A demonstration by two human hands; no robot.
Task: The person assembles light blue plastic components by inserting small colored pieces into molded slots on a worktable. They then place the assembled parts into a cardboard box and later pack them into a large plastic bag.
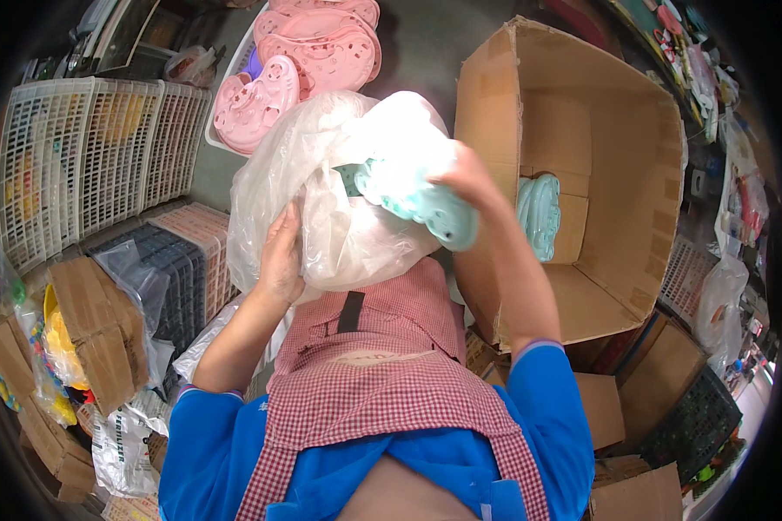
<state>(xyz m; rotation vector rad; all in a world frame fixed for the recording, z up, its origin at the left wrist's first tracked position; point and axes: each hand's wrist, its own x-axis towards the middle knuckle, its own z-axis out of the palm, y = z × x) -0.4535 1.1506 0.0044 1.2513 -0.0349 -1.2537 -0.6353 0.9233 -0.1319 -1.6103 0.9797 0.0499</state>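
— What's in the right hand (471,178)?
— A mint-green plastic toy piece (434,208), pinched tight, half inside the clear plastic bag (339,200). Looks light and stiff; grab its edge.
— And the left hand (280,260)?
— Closed on the floppy, slippery bag, beside the cardboard box (617,148).

Your hands up in middle, big clear plastic bag (339,200) fills space between them. Right: open cardboard box (617,130) just beside your right hand (469,178), lots of room inside, only mint green pieces (540,213) against its back wall. Far: white basket (226,95) heaped with pink pieces (308,52) blocks way. Left: white crates (87,156) and dark crate (169,269) make wall. Near left: torn boxes (96,330) crowd floor. Grey floor strip (426,43) far middle open.
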